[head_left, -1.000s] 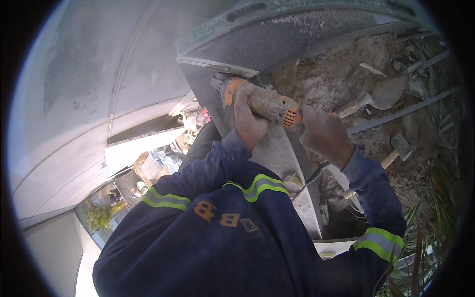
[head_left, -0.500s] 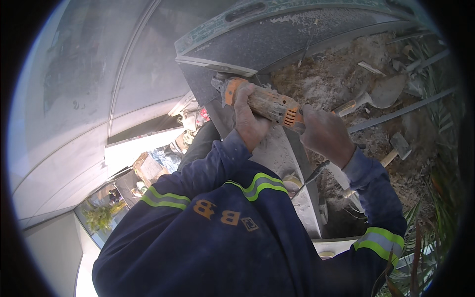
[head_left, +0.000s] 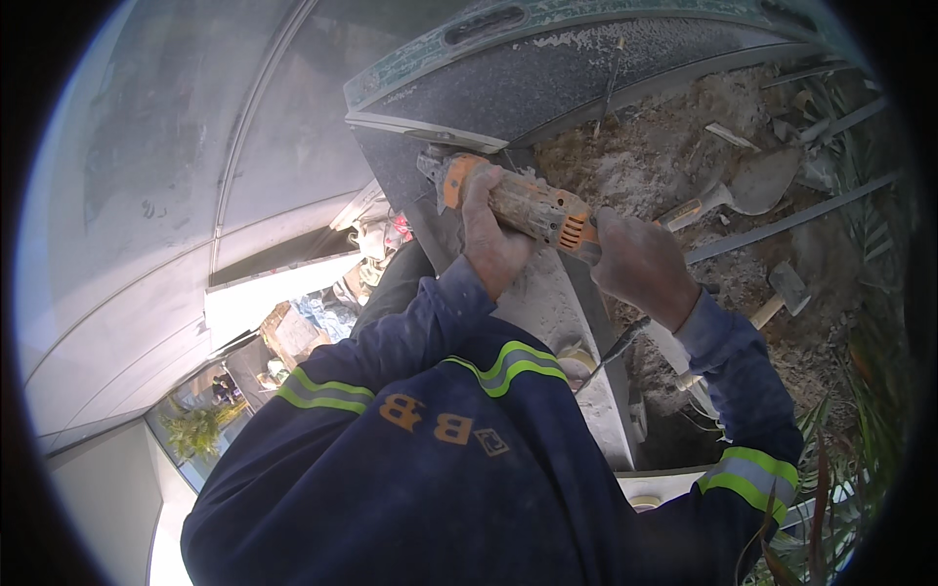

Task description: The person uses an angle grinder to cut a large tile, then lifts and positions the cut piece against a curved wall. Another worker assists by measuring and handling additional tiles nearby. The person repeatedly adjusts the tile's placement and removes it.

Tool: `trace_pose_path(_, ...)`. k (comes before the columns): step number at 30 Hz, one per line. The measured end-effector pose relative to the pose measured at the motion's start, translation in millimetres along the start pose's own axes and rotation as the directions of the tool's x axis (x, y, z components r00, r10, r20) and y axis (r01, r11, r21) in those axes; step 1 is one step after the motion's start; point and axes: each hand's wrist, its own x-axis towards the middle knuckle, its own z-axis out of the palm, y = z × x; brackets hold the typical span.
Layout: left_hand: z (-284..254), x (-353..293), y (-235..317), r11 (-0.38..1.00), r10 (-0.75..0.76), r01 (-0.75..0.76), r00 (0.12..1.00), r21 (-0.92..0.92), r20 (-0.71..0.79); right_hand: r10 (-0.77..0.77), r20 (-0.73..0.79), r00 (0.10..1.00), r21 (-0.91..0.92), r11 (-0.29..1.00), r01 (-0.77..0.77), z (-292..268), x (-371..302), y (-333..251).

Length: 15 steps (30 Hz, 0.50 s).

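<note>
Both of my hands grip a dusty orange angle grinder [head_left: 532,207]. My left hand [head_left: 491,234] is wrapped round its body behind the head, thumb on top. At the rear end, my right hand [head_left: 640,264] is closed round the grinder's back. The grinder's head rests at the edge of a dark stone slab [head_left: 459,88], by a pale strip along that edge; its disc is mostly hidden. A long green level [head_left: 586,18] lies along the slab's far side. Below the grinder runs a dust-covered ledge [head_left: 552,303].
To the right, a soil bed holds a trowel [head_left: 757,186], a hammer [head_left: 785,293], a metal bar [head_left: 791,227] and palm leaves [head_left: 831,488]. A cable [head_left: 625,342] trails from under my right hand. A pale panelled wall [head_left: 147,195] stands at left, with cloths and a cardboard box [head_left: 293,332] nearby.
</note>
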Motion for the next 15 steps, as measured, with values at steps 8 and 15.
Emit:
trace_pose_path(8,-2,0,-3,1.000,-0.002,0.002,1.000,-0.014,-0.020,0.054,0.081,0.995,-0.018,0.998,-0.052,-2,-3,3)
trace_pose_path(15,-7,2,-6,1.000,0.002,-0.001,1.000,-0.017,0.014,0.066,0.087,0.994,-0.035,0.997,-0.063,-9,-5,-2)
